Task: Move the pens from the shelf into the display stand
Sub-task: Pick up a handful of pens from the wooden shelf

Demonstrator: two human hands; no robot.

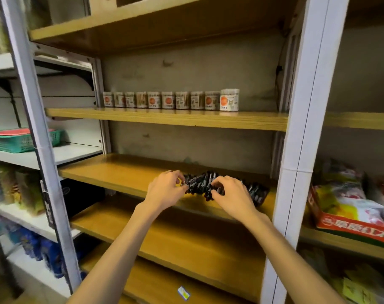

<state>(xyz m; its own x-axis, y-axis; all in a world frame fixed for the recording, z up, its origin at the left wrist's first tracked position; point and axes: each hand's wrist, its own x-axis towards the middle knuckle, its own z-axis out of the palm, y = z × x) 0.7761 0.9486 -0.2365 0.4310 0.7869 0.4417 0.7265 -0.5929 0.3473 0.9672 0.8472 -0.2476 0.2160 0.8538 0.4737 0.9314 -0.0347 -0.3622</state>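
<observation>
I see both arms stretched to the far shelf point(125, 172); left hand point(167, 191) and right hand point(232, 196) curl round black pens point(200, 183).

Heap of short black plastic pens point(226, 187) on the middle yellow wooden shelf point(112, 172), toward its right end. Left hand point(167, 190) at the heap's left edge, right hand point(232, 197) on its front. One shelf up, row of small clear cotton-swab jars point(171, 100) against the back wall. Left: stacked green plastic baskets point(18, 141). Right: printed snack bags point(349, 202).
</observation>
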